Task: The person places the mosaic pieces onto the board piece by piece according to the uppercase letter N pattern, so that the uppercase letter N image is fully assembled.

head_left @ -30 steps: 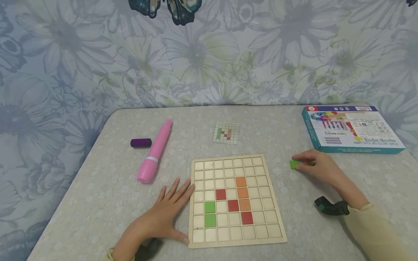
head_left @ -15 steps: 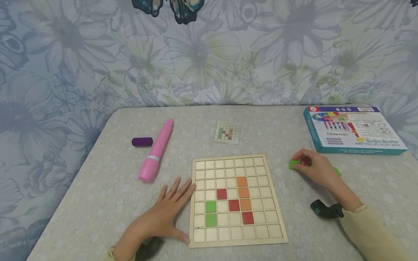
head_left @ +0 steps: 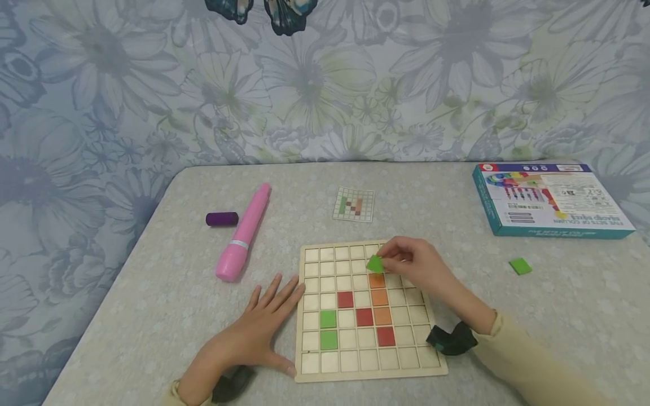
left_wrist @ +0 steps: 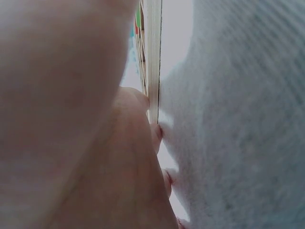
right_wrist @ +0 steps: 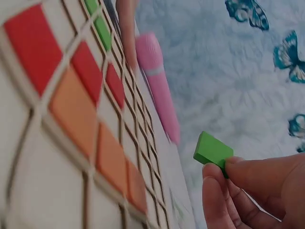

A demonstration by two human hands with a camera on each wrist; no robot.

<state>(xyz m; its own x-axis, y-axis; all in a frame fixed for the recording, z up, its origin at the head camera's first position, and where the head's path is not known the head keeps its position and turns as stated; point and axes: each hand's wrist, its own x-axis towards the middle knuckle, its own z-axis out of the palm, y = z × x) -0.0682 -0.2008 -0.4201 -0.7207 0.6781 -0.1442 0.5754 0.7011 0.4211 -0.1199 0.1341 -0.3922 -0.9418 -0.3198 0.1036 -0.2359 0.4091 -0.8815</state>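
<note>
A wooden grid board lies on the table with green, red and orange square tiles set in some of its cells. My right hand pinches a green tile between thumb and fingers above the board's upper part, just over the top orange tile. In the right wrist view the green tile is tilted and clear of the grid. My left hand lies spread on the table, its fingertips and thumb touching the board's left edge. The left wrist view shows that edge close up, with fingers against it.
A small pattern card lies behind the board. At left are a pink pen-shaped object and a purple cylinder. Toward the right, a loose green tile lies in front of a flat teal-edged box.
My right hand has carried the green tile leftward from the table to above the board. Another green tile on the table at right is now fully uncovered. The left hand stays in place.
</note>
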